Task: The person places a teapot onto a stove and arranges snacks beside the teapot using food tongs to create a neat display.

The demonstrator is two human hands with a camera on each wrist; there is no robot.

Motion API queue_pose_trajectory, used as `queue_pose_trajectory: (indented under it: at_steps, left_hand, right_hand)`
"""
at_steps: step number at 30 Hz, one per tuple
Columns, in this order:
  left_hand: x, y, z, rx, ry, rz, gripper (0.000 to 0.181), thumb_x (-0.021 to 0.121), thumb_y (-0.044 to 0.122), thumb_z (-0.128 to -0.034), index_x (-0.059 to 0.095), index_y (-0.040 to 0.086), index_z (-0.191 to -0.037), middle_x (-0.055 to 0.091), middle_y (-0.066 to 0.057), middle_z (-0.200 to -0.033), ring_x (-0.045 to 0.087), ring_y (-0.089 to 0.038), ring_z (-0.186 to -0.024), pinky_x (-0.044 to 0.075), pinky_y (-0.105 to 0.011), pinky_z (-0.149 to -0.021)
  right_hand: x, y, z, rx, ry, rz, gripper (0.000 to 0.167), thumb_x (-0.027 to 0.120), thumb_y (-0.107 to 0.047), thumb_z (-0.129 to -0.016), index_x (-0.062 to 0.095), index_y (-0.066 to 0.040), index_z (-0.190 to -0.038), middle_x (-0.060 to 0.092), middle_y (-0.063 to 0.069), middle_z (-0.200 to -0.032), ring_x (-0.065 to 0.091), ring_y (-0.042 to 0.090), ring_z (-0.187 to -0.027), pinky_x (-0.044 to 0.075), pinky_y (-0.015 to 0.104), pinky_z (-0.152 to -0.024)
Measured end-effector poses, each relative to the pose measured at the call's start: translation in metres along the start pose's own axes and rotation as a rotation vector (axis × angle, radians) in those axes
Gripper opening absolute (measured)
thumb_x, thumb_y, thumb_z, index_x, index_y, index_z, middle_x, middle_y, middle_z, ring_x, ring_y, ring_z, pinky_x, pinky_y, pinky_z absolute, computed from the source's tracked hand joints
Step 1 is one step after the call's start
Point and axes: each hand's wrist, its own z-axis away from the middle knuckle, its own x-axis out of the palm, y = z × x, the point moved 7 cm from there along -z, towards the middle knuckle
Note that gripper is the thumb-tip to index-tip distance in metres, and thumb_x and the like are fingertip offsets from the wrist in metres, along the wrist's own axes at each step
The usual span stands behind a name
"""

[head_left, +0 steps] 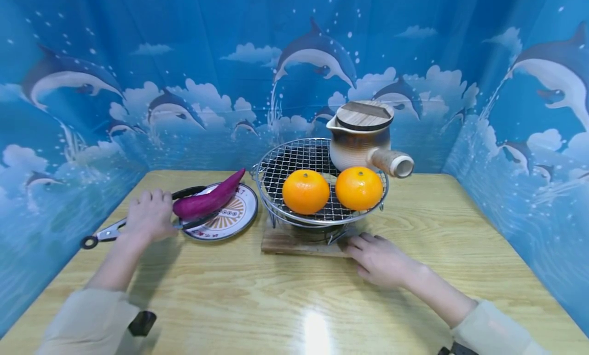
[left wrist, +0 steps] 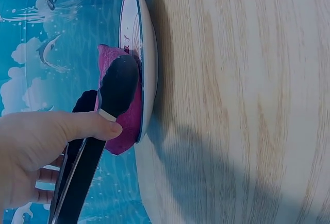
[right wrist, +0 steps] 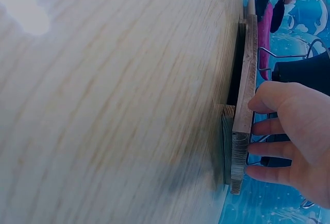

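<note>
My left hand (head_left: 149, 214) grips a pair of tongs (head_left: 108, 233) with black tips and a metal handle. The tong arms lie on either side of a purple sweet potato (head_left: 207, 199), which rests on a patterned plate (head_left: 250, 212). In the left wrist view, the thumb presses on one arm of the tongs (left wrist: 85, 167), close behind its black head. Fingertips of my right hand (head_left: 384, 260) touch the right end of a wooden board (head_left: 294, 245). The right wrist view has them spread on the top of the board (right wrist: 242, 131), with fairly straight fingers.
On the board stands a stove with a round wire grill (head_left: 294, 153). It bears two oranges, one on the left (head_left: 306, 192) and one on the right (head_left: 359, 189), and a lidded clay teapot (head_left: 352, 142) whose handle juts out rightward. A blue dolphin-print curtain (head_left: 207, 48) surrounds the table (head_left: 221, 288).
</note>
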Motion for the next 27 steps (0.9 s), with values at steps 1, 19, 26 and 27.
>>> queue_pose_trajectory:
  at_steps: [1, 19, 26, 27]
  left_hand:
    - [0.0002, -0.0001, 0.0001, -0.001, 0.001, -0.001, 0.095, 0.081, 0.033, -0.0612, 0.035, -0.019, -0.125, 0.040, -0.037, -0.116, 0.036, -0.053, -0.106, 0.032, -0.065, -0.086]
    - [0.0007, -0.0009, 0.0023, 0.015, 0.069, -0.055, 0.088, 0.082, 0.032, -0.0592, 0.041, -0.018, -0.119, 0.045, -0.032, -0.108, 0.041, -0.049, -0.099, 0.036, -0.062, -0.078]
    - [-0.0016, 0.0015, 0.0040, 0.048, 0.135, -0.086, 0.082, 0.083, 0.026, -0.0558, 0.045, -0.016, -0.114, 0.048, -0.029, -0.103, 0.043, -0.046, -0.095, 0.039, -0.058, -0.073]
    - [-0.0021, 0.0018, 0.0042, 0.051, 0.142, -0.092, 0.081, 0.083, 0.026, -0.0554, 0.045, -0.016, -0.114, 0.049, -0.029, -0.102, 0.043, -0.046, -0.095, 0.039, -0.058, -0.073]
  right_hand:
    - [-0.0004, 0.0000, -0.0002, 0.001, -0.001, -0.002, 0.040, 0.066, -0.019, -0.077, 0.061, -0.010, -0.115, 0.058, 0.007, -0.109, 0.056, 0.025, -0.096, 0.049, 0.041, -0.081]
    - [-0.0017, -0.0007, -0.0003, 0.003, 0.004, -0.001, 0.036, 0.066, -0.019, -0.078, 0.062, -0.011, -0.113, 0.058, 0.006, -0.107, 0.056, 0.024, -0.094, 0.050, 0.039, -0.080]
    - [-0.0022, -0.0012, 0.0000, -0.009, 0.037, -0.002, 0.040, 0.067, -0.017, -0.076, 0.061, -0.009, -0.115, 0.058, 0.006, -0.106, 0.056, 0.024, -0.093, 0.050, 0.039, -0.078]
    - [-0.0025, -0.0010, 0.0000, -0.011, 0.044, 0.000, 0.040, 0.067, -0.017, -0.076, 0.062, -0.009, -0.115, 0.058, 0.006, -0.105, 0.056, 0.024, -0.092, 0.050, 0.039, -0.077]
